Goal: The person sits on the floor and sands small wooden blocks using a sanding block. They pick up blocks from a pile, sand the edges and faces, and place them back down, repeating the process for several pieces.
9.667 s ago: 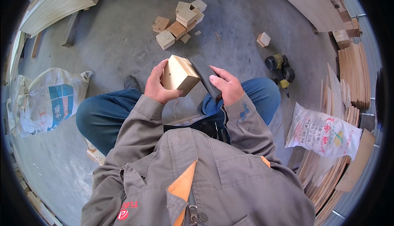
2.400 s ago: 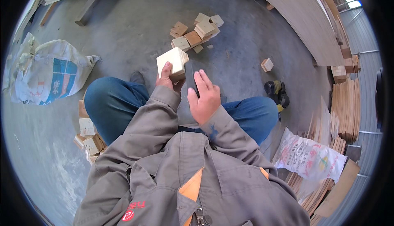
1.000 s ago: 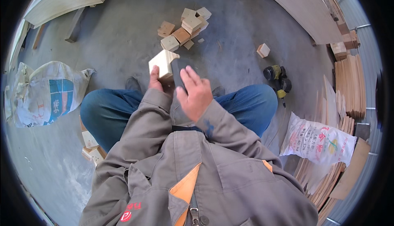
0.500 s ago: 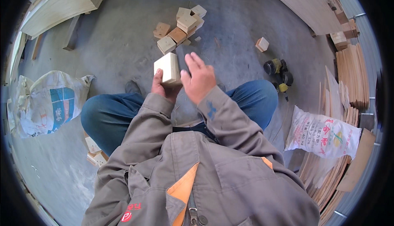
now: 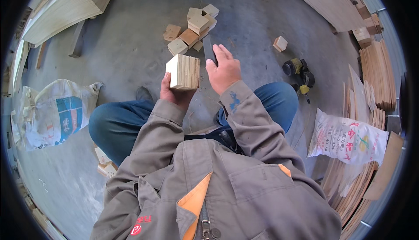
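Note:
My left hand (image 5: 173, 95) is closed around the lower part of a plywood block (image 5: 187, 72), with the thumb on its pale face and the layered edges turned to the right. In my right hand (image 5: 224, 68) is a flat dark grey strip-shaped tool (image 5: 208, 46), gripped with its long side upright. A gap separates this tool from the block. Beyond both hands, a loose heap of wooden blocks (image 5: 189, 37) lies on the concrete floor.
A single block (image 5: 280, 43) and a yellow-black power tool (image 5: 299, 75) with a cord lie at the right. White sacks stand left (image 5: 61, 113) and right (image 5: 349, 137). Thin boards (image 5: 375, 78) are stacked at the far right; large sheets (image 5: 65, 13) rest at the upper left.
My right hand has moved right and slightly up, away from the block, and the dark tool now shows clearly. The block has turned, showing more of its layered side.

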The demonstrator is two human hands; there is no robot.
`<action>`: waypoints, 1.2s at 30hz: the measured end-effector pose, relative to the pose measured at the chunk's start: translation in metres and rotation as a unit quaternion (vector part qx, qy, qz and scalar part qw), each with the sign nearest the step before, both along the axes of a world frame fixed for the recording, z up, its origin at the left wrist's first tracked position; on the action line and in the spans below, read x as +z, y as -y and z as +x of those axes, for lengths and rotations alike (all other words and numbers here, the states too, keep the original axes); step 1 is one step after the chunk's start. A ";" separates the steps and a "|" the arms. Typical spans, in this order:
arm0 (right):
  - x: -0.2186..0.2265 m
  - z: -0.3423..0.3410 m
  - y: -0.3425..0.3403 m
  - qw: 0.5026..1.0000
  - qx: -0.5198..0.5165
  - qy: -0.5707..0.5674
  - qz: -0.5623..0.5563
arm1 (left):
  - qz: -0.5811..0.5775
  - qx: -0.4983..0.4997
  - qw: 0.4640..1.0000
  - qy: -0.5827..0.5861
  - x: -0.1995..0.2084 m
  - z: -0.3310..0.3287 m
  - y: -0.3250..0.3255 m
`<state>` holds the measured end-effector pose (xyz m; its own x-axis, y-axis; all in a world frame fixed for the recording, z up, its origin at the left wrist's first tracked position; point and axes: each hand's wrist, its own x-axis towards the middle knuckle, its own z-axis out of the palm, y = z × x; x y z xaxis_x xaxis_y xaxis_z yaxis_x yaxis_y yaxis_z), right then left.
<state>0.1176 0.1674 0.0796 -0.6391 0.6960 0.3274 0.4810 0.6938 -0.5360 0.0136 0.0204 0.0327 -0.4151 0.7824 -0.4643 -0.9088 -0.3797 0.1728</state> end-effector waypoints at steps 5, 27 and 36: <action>0.001 0.014 0.019 0.999 0.019 -0.035 -0.014 | -0.054 0.018 0.998 0.038 0.002 -0.003 -0.001; 0.017 0.030 0.074 0.985 0.166 -0.043 0.020 | -0.072 0.000 0.997 0.029 -0.020 -0.011 0.005; 0.003 0.006 0.055 0.986 0.147 -0.073 0.018 | -0.045 -0.019 0.999 0.006 -0.017 0.001 0.003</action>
